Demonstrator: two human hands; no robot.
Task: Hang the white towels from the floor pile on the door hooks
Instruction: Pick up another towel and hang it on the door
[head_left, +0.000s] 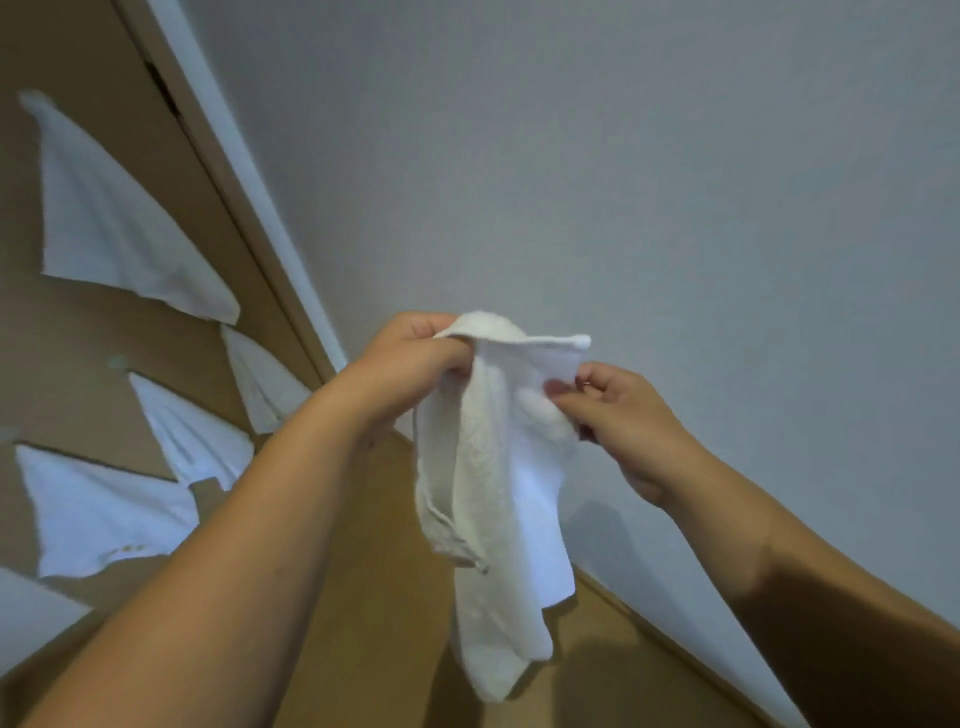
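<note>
A white towel (493, 499) hangs in mid-air between my hands, in front of the grey wall. My left hand (410, 364) grips its top edge at the left, fingers curled round the cloth. My right hand (618, 415) pinches the top right part of the towel between thumb and fingers. The rest of the towel droops down in folds. On the brown door (104, 353) at the left, several white towels hang, among them a large one (114, 218) high up and others (192, 431) lower down. The hooks are hidden under them.
The door frame (249, 208) runs diagonally between the door and the grey wall (675, 182). A brown floor strip (374, 597) shows below my arms. A pale surface (26, 613) sits at the lower left edge.
</note>
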